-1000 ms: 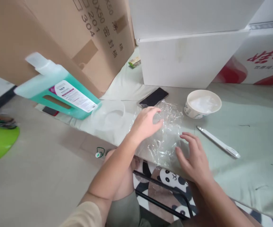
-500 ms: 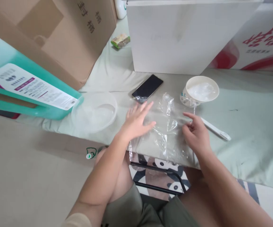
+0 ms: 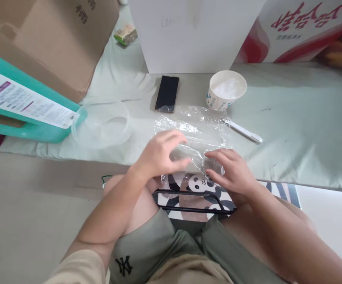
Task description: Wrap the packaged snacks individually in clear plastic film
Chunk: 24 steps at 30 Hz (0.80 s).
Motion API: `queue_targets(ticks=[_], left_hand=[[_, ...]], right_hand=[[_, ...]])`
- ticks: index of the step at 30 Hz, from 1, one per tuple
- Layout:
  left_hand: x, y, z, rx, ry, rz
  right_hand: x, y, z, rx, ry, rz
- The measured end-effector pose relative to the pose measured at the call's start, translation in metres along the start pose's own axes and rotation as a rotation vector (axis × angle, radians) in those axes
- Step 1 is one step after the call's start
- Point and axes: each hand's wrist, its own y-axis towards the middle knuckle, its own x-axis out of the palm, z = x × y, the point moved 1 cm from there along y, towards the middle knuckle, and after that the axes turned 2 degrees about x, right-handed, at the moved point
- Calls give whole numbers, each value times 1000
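A crinkled sheet of clear plastic film (image 3: pixel 194 128) lies on the cloth-covered surface, and its near part reaches the front edge. My left hand (image 3: pixel 159 154) is over the film's left side, thumb and fingers apart, curved and slightly blurred. On the other side, my right hand (image 3: pixel 233 169) is at the film's near right part with its fingers spread. Both hands seem to hold nothing; whether the fingertips touch the film is unclear. Beyond the film are a dark phone (image 3: pixel 167 94) and a paper bowl (image 3: pixel 218 100) containing whitish plastic. A slim white-handled tool (image 3: pixel 246 133) lies right of the film.
At left, a translucent round plastic container (image 3: pixel 100 130) stands beside a large green jug (image 3: pixel 49 134). Cardboard (image 3: pixel 55 51) and white (image 3: pixel 188 43) boxes line the back, with a small packet (image 3: pixel 126 34) between them. A panda-patterned fabric (image 3: pixel 200 183) and black metal frame (image 3: pixel 188 210) are below the edge.
The view has shifted, so the surface items appear further left and higher. My hands have come closer together near the front edge. My right hand's fingers have opened from a pinch beside the bowl.
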Motion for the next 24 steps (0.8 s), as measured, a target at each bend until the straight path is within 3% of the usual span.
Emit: queue_targets(ticks=[2, 5, 9, 14, 17, 19, 22, 24], left_hand=[[12, -16, 25, 135, 61, -174], [34, -33, 42, 164, 221, -263], [39, -34, 27, 20, 255, -86], [11, -30, -1, -195, 152, 107], [-5, -33, -8, -261, 16, 203], [-11, -36, -10, -299, -99, 203], [-18, -40, -10, -352, -254, 170], [-24, -42, -11, -396, -332, 200]], right_hand=[[3, -5, 0, 43, -16, -108], [6, -12, 6, 93, -10, -171], [4, -23, 13, 83, -14, -288], [5, -34, 24, 116, -90, -370], [4, -37, 28, 93, -71, -328], [1, -37, 29, 52, -19, -254], [-8, -35, 26, 16, 151, -62], [-15, -33, 23, 83, 310, 79]])
